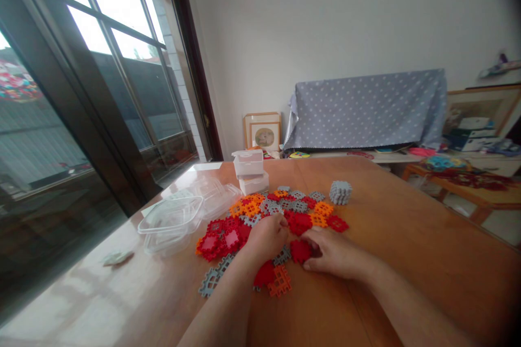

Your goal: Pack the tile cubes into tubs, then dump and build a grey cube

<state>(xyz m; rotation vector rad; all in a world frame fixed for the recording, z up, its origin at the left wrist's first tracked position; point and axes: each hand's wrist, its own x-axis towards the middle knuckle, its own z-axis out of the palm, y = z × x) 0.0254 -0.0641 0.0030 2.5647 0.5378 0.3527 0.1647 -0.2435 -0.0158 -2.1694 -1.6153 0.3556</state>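
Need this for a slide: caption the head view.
Left hand and right hand among red, orange and grey plastic building tiles on a wooden table.

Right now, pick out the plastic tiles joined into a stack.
The grey stack of tiles, set apart beyond the pile's right side; the loose red, orange and grey tiles lie flat.

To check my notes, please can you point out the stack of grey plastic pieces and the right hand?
Stack of grey plastic pieces (340, 192), head view, point on its side.
Right hand (331, 254), head view, point on its back.
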